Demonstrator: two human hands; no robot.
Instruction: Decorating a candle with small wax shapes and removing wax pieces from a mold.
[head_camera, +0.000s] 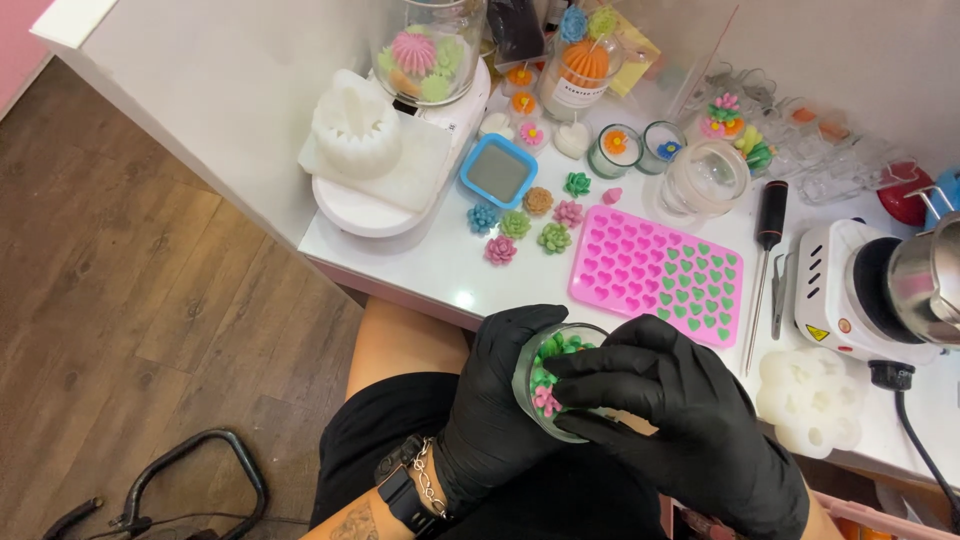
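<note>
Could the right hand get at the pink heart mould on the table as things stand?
Probably yes, but not at once. The right hand is busy over the small glass jar that the left hand holds. The pink heart mould lies close ahead on the white table, with nothing between them.

Both hands wear black gloves, left (497, 400) and right (680, 420), thin rubbery film with a soft sheen, creased at the knuckles. Between them sits a jar (556, 385) of clear smooth glass, holding waxy matt flowers. At 12 o'clock from the jar lies a pink mould (655, 270), flexible silicone by its look, satin, part filled with matt green hearts. The table (440, 265) is glossy white and throws a glare spot. At 3 o'clock a pot (925, 280) is polished metal. At 9 o'clock the floor (130, 300) is grained wood, matt.
</note>
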